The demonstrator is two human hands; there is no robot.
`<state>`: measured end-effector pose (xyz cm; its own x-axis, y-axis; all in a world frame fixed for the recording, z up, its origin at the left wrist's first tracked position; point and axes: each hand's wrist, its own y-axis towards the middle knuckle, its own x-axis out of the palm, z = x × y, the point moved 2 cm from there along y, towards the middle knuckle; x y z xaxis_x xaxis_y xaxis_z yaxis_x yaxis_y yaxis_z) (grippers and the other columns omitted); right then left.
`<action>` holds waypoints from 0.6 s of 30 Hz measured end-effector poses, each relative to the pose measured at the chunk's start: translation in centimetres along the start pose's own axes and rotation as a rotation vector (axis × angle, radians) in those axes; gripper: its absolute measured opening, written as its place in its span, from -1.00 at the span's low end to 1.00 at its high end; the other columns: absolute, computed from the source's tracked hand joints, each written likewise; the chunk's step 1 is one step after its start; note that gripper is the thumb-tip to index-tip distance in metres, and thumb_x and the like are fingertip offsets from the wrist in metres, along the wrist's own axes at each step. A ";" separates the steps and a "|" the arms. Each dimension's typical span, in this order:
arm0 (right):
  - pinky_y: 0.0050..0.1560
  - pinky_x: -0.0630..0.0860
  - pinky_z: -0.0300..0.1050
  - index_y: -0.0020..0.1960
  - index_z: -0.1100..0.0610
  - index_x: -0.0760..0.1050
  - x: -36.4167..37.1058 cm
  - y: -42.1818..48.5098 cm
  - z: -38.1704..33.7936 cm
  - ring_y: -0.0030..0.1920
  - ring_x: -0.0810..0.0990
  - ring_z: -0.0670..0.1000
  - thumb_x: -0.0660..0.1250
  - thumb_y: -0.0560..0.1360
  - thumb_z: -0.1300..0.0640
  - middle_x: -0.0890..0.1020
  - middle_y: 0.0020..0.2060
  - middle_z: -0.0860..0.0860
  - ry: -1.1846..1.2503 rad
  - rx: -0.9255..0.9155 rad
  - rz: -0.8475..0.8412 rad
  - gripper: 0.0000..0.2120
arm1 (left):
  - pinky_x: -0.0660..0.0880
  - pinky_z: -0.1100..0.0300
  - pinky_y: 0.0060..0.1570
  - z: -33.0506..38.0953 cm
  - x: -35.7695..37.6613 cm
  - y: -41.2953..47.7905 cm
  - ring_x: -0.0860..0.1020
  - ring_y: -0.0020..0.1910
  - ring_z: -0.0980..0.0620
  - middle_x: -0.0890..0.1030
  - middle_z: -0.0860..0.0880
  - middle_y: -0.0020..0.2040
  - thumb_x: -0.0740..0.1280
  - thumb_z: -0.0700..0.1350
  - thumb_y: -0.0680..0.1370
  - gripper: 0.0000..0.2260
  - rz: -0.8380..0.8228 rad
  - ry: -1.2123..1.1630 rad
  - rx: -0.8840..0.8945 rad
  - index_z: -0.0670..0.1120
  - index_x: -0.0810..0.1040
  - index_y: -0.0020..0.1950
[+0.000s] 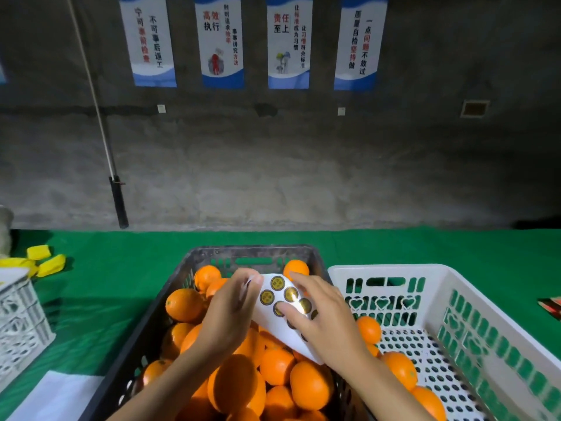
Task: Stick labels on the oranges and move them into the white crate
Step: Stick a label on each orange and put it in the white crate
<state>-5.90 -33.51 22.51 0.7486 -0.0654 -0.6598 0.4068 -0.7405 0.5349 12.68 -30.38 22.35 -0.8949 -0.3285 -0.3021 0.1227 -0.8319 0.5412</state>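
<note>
One view, from a wide-angle camera worn on the head. It faces forward and tilts down across the green-covered desk [394,247]. Nearest the lens, low centre: left hand [230,311], right hand [328,317] and the white label sheet [264,316], with both forearms entering from the bottom edge. Directly beneath them is the black plastic crate [252,249]. The white perforated plastic crate [391,268] is lower right, cropped by the frame. The grey concrete wall [303,162] is well beyond, square-on, and fills the upper half.
</note>
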 end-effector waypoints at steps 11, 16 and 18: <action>-0.14 0.41 -0.28 0.01 -0.11 0.62 -0.1 0.0 0.0 -0.20 0.54 -0.18 0.38 0.58 -0.05 0.59 -0.19 -0.21 0.445 0.109 -0.061 -0.93 | 0.60 -0.14 -0.21 1.1 -0.3 -0.2 0.63 -0.07 -0.02 0.62 0.02 -0.08 0.18 0.29 0.56 -0.68 -0.078 0.060 0.023 0.10 0.55 -0.02; -0.12 0.51 -0.22 0.02 -0.07 0.65 -0.2 0.0 0.0 -0.09 0.63 -0.11 0.36 0.60 -0.01 0.69 -0.11 -0.12 0.543 0.145 -0.060 -0.91 | 0.64 -0.02 -0.07 1.8 -0.5 -0.3 0.62 0.07 0.07 0.61 0.12 0.10 0.21 0.24 0.57 -0.71 -0.045 0.109 0.044 0.14 0.50 0.20; -0.08 0.56 -0.04 0.05 -0.07 0.65 -0.1 0.0 0.1 -0.06 0.64 -0.03 0.35 0.60 -0.03 0.70 -0.08 -0.07 0.546 0.149 -0.060 -0.89 | 0.54 0.11 0.13 2.3 -0.9 -0.2 0.52 0.21 0.18 0.56 0.15 0.20 0.21 0.19 0.59 -0.68 0.009 0.339 0.220 0.09 0.53 0.26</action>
<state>-6.03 -33.57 22.51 0.9046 0.3060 -0.2968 0.4085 -0.8212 0.3985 12.50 -28.94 24.30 -0.6974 -0.4945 -0.5187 0.0018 -0.7250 0.6887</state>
